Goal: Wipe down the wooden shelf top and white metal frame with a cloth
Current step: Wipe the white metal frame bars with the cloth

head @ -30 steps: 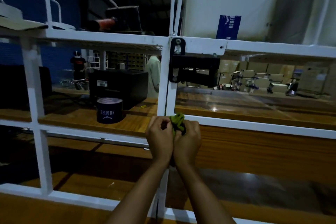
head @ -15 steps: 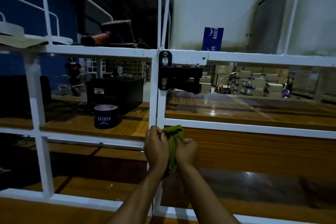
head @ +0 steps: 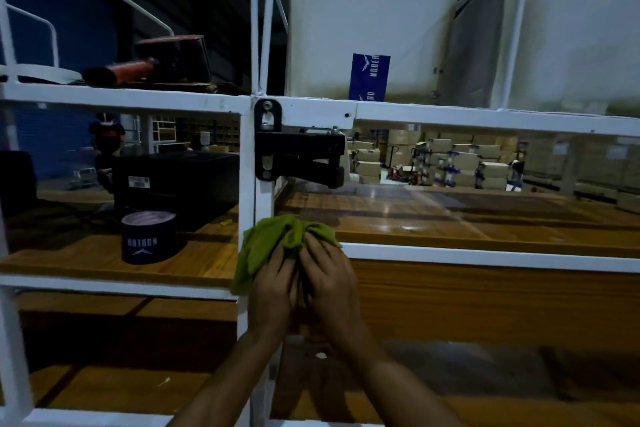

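Observation:
A green cloth (head: 268, 241) is bunched between both hands in front of the central upright of the white metal frame (head: 247, 163). My left hand (head: 273, 288) grips its left part, which hangs down beside the post. My right hand (head: 330, 282) grips the right part, next to the horizontal white rail (head: 485, 256). Behind the rail lies the glossy wooden shelf top (head: 415, 218). The frame's upper crossbar (head: 450, 114) runs at head height.
A black hinged bracket (head: 298, 156) is bolted to the post just above the cloth. On the left shelf stand a dark blue round tin (head: 149, 237) and a black box (head: 180, 184). A blue card (head: 369, 76) leans on the top level. A person and stacked cartons are far behind.
The cloth has opened out from a tight wad and now spreads wider over the post, hanging down at the left. Both hands stay together at the post, and the view has moved closer.

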Motion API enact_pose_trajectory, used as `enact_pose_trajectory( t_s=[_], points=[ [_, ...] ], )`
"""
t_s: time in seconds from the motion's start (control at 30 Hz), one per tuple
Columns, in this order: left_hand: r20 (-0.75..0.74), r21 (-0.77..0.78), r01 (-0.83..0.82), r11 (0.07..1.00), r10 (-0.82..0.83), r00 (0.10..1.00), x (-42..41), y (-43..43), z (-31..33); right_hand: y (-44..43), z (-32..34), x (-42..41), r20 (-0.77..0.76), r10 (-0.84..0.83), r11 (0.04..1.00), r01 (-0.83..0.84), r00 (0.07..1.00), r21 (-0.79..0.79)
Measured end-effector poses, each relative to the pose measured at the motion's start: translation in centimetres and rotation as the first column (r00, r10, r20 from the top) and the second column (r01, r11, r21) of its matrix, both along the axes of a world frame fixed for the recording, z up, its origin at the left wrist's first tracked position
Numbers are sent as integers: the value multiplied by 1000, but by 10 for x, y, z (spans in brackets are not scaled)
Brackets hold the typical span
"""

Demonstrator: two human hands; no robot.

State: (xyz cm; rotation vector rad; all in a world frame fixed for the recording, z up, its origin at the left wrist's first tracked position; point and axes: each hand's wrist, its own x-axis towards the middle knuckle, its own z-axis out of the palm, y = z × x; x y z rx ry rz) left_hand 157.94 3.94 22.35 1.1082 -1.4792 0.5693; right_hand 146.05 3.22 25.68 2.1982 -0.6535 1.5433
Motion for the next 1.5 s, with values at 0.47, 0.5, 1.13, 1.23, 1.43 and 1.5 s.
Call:
enact_pose_trajectory(
  t_s=[0.47, 0.5, 1.13, 1.23, 1.43, 1.5],
  points=[
    [315, -73, 72, 995, -45, 948, -67, -2, 34, -6, 7, -90, 138, -236, 971, 229, 962, 67],
    [328, -78, 35, 996, -8, 945, -60, -1, 33, -2, 12, -87, 130, -232, 970, 220, 964, 101],
    [371, -106, -30, 994, 68, 926, -20, 5, 35, -1, 27, -73, -187, -122, 988, 137, 975, 73],
    [391, -118, 16, 993, 32, 920, -48, -2, 39, -3, 27, -104, -173, -157, 983, 170, 972, 68],
    [461, -74, 112, 991, -66, 885, -104, -16, 47, -5, 25, -161, -144, -223, 961, 243, 964, 132],
    [475, -45, 160, 986, -120, 872, -125, -19, 50, -6, 25, -181, -125, -244, 954, 261, 962, 145]
  ],
)
